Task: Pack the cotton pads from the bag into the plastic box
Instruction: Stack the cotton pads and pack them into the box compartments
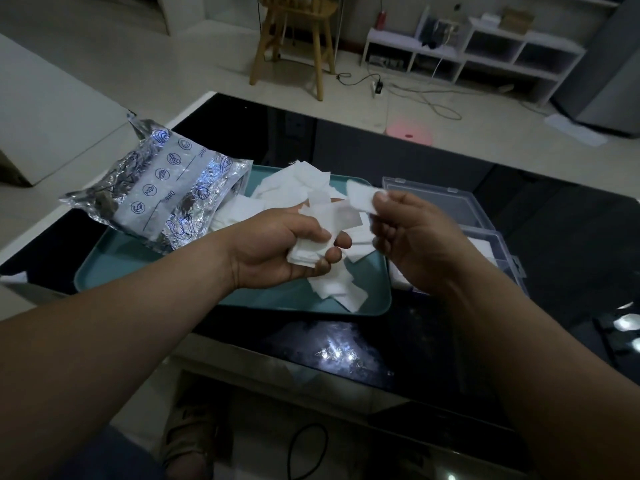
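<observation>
Head view shows the left hand, palm turned inward, gripping a bundle of white square cotton pads above the teal plastic tray; the raised right hand pinches a single pad beside the clear plastic box.

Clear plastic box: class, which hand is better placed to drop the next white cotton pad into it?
Likely the right hand: it pinches one square white cotton pad beside the clear plastic box. The left hand grips a stack of pads over the teal tray, farther off.
</observation>
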Motion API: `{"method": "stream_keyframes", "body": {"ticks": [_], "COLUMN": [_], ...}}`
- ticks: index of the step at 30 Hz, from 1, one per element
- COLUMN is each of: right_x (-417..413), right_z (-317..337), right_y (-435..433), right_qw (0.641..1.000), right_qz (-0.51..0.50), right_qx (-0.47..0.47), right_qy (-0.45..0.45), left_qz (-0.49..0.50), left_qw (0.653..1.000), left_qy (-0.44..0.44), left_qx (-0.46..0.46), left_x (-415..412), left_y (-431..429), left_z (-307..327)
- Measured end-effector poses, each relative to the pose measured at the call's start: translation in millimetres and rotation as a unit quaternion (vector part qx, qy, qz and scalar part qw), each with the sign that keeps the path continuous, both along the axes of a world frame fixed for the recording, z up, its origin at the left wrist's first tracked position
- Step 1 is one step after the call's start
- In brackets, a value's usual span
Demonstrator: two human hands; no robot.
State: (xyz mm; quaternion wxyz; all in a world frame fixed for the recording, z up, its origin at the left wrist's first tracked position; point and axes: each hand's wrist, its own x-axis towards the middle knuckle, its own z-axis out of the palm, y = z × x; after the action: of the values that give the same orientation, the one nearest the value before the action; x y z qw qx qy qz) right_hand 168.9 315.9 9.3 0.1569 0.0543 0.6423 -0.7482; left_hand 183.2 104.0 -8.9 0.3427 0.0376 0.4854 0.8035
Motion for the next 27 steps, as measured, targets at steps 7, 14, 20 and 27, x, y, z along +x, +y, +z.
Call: {"method": "stream_keyframes", "body": {"ticks": [7,14,20,27], "right_x": [0.0,-3.5,8.3,4.6], "right_z": [-9.1,8.3,8.8,4.4], "right_y": [-9.9,12.4,-7.2,-3.7], "right_qw": [0.997,0.991,0.935,0.937], "right_qz": [0.023,0.087,0.188,0.125], "right_qx": [0.072,0.085,0.264,0.269], "right_qy": [-0.015,0.051,0.146,0.185], "left_qz": [-0.016,-0.008,-0.061,-0.081], "left_qw": [1.000,0.996,0.998,0.996], "left_qy": [0.006,-0.066,-0.026,-0.011], "left_qx": [0.003,0.053,0.013,-0.039], "left_x": [3.0,-1.1,5.4,7.0], "left_y": [-0.9,-2.5,4.7,4.0], "left_z": [0.4,2.9,-2.8,-8.2]}}
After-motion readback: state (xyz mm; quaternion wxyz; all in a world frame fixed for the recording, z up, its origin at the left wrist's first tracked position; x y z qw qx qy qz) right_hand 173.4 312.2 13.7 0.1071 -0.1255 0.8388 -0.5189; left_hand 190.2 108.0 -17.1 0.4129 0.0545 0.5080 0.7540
